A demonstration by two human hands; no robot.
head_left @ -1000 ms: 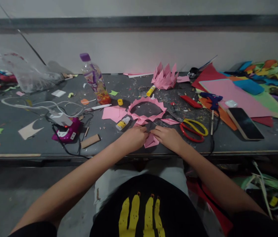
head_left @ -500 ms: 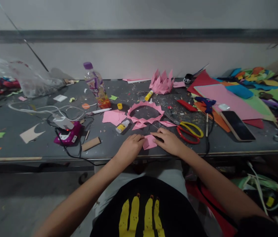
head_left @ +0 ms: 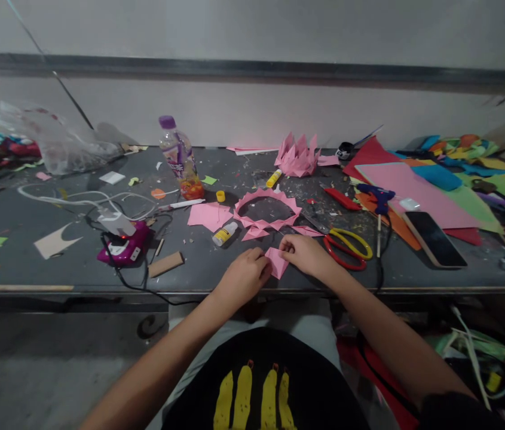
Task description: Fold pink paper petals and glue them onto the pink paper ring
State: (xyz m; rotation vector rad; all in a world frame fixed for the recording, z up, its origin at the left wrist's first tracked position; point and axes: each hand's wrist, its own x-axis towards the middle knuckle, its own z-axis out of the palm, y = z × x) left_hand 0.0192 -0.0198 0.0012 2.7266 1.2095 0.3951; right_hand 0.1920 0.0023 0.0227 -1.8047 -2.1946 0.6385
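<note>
A small folded piece of pink paper (head_left: 276, 264) is at the front edge of the table, between my two hands. My left hand (head_left: 247, 270) grips its left side with fingers closed. On the paper's upper right, my right hand (head_left: 302, 252) pinches the edge between thumb and fingers. Just beyond lies a ring of folded pink paper points (head_left: 288, 222). A small glue bottle (head_left: 225, 233) rests on its side left of the ring, by a loose pink sheet (head_left: 210, 216). Scissors with red and yellow handles (head_left: 348, 246) lie to the right of my right hand.
A pink paper lotus (head_left: 297, 156) and a drink bottle (head_left: 181, 161) stand farther back. Rightward are a glue gun (head_left: 378, 196), a phone (head_left: 434, 239) and coloured sheets (head_left: 440, 191). A purple power strip (head_left: 129, 246) with cables sits left, near a cardboard strip (head_left: 165, 264).
The pink paper has turned so that a corner points toward me. My right hand has shifted its fingers into a pinch on the paper's upper edge. The view has tilted slightly.
</note>
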